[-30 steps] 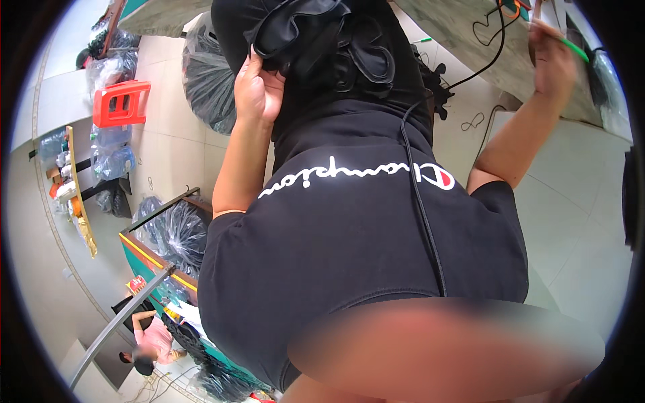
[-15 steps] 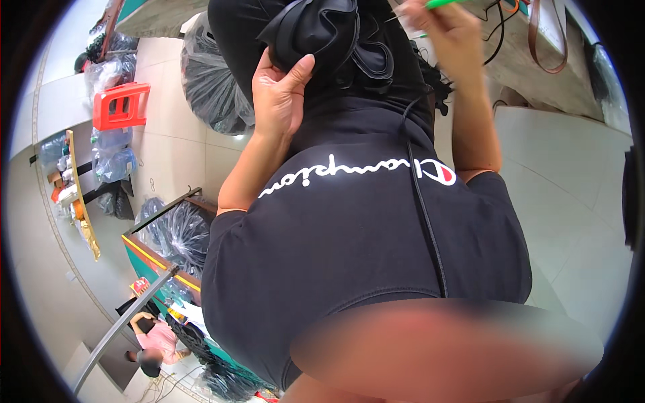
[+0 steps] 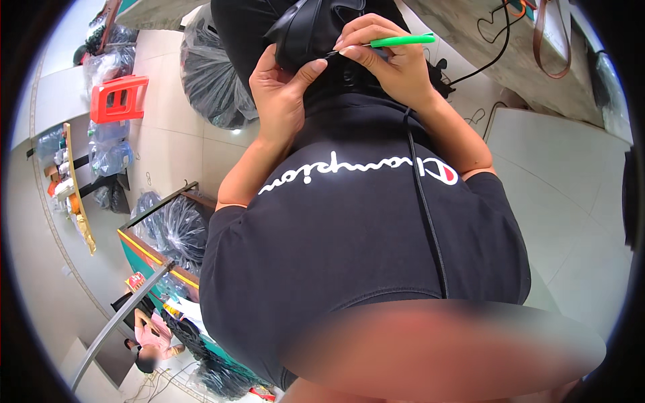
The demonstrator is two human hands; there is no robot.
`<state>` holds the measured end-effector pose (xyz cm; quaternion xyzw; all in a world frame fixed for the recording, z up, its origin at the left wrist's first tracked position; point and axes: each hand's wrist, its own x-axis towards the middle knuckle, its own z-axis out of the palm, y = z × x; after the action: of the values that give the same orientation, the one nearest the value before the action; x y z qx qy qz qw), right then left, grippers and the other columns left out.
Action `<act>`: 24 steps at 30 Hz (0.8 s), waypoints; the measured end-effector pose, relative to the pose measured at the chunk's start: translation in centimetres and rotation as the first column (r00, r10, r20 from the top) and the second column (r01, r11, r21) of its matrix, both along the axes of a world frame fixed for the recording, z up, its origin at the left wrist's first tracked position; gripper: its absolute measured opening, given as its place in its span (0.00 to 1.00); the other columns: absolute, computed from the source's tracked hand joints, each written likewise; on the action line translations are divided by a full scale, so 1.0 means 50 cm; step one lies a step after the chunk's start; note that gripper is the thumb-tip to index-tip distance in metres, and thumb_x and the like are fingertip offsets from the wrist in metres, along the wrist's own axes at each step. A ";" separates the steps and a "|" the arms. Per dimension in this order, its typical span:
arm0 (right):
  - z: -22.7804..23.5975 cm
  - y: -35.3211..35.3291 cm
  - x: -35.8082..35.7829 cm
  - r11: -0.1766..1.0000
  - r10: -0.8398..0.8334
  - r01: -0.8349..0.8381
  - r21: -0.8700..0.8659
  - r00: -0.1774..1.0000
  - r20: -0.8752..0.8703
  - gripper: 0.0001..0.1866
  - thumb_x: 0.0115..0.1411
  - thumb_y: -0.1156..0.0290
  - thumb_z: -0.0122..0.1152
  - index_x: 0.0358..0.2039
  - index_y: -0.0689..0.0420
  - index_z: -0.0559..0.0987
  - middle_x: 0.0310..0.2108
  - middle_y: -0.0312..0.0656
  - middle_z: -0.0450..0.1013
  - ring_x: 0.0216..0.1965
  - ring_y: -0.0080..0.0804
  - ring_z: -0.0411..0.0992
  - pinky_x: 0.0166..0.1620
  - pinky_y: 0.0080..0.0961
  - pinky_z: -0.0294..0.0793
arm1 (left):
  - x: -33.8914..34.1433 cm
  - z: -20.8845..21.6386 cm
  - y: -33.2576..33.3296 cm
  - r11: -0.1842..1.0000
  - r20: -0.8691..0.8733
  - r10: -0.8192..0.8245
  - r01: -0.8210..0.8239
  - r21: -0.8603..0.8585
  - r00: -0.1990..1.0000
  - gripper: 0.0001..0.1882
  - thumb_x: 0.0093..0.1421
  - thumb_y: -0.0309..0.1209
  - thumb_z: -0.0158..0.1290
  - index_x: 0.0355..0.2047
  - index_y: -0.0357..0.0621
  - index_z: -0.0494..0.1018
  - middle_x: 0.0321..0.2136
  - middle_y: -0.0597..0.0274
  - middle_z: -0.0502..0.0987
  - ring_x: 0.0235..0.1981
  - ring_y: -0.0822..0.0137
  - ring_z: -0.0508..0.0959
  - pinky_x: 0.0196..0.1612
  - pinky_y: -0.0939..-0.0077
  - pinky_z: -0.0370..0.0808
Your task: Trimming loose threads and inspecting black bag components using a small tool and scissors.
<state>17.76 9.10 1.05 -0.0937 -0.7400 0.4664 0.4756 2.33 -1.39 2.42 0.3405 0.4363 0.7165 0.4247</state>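
Observation:
A glossy black leather-like piece (image 3: 306, 32) with folds and seams lies over my lap at the top of the view. My left hand (image 3: 279, 97) pinches its near edge between thumb and fingers. From the right, my right hand (image 3: 396, 67) grips a slim green-handled pointed tool (image 3: 411, 40). The tool's thin metal end reaches the black piece close to my left thumb tip. Fingers partly cover that end, so its exact shape is hidden.
A big clear plastic bag of dark material (image 3: 213, 74) stands on the floor left of my legs. Beyond it is a red plastic stool (image 3: 117, 97). A grey worktop (image 3: 463, 33) with cables lies at upper right. A person in pink (image 3: 156, 332) is at lower left.
My right hand has come down and left with the green-handled tool, bringing its tip to the black piece beside my left thumb. My left hand keeps its hold, barely shifted.

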 end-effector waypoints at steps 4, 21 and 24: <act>0.010 0.011 0.005 0.986 -0.028 0.018 0.167 0.998 0.061 0.04 0.57 0.76 0.64 0.33 0.60 0.80 0.36 0.41 0.74 0.36 0.30 0.74 0.39 0.22 0.74 | -0.007 -0.007 0.001 1.000 -0.076 0.014 -0.014 0.000 0.997 0.18 0.49 0.10 0.61 0.40 0.35 0.74 0.37 0.60 0.79 0.38 0.72 0.78 0.45 0.79 0.76; 0.053 0.308 0.069 0.644 -0.765 0.719 -0.261 0.607 -0.216 0.12 0.63 0.68 0.61 0.31 0.65 0.82 0.24 0.37 0.78 0.24 0.21 0.76 0.30 0.17 0.75 | -0.082 -0.059 -0.048 0.970 0.035 -0.196 0.199 -0.138 0.980 0.17 0.48 0.11 0.62 0.38 0.37 0.74 0.35 0.62 0.80 0.35 0.75 0.79 0.43 0.81 0.76; 0.028 0.342 0.087 0.578 -0.816 0.725 -0.374 0.528 -0.237 0.12 0.64 0.68 0.60 0.32 0.65 0.82 0.25 0.37 0.78 0.24 0.21 0.75 0.29 0.17 0.73 | -0.105 -0.084 -0.063 0.978 -0.030 -0.161 0.156 -0.137 0.986 0.17 0.47 0.09 0.61 0.36 0.37 0.74 0.34 0.63 0.80 0.35 0.75 0.79 0.43 0.82 0.76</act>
<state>22.13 26.20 2.43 -0.3736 -0.4525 0.2960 0.7537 -2.93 -4.54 -1.78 0.3595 0.4637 0.6421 0.4934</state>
